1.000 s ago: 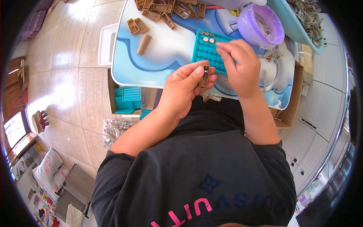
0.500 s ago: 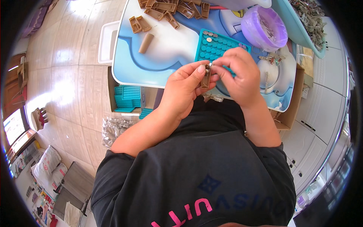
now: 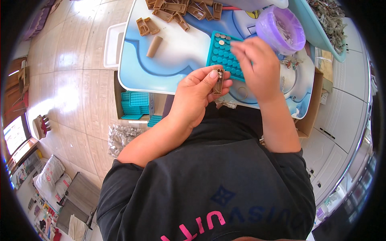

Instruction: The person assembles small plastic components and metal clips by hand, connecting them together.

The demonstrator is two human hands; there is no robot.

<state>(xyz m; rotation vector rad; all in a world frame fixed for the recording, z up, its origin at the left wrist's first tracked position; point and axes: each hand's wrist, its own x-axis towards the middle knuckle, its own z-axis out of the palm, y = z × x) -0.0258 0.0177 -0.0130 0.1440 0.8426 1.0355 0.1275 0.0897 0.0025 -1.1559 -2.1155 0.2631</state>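
Observation:
Between its thumb and fingers, my left hand grips a small brown plastic casing, with its open side up and small metal parts at its far end. My right hand hovers over the right side of a teal tray with rows of round pockets. Its fingertips are smeared by motion, so I cannot make out whether anything is between them. Several round silver discs lie in the tray's far left part. My right hand hides some of the tray.
Several brown casings lie at the table's far side, near a brown half-round piece. To the right stand a purple bin and a large pale-green basin. Below the table's left edge, a cardboard box holds teal trays.
My right hand has moved away from the brown casing, outward over the teal tray. My left hand stays in place, still holding the casing.

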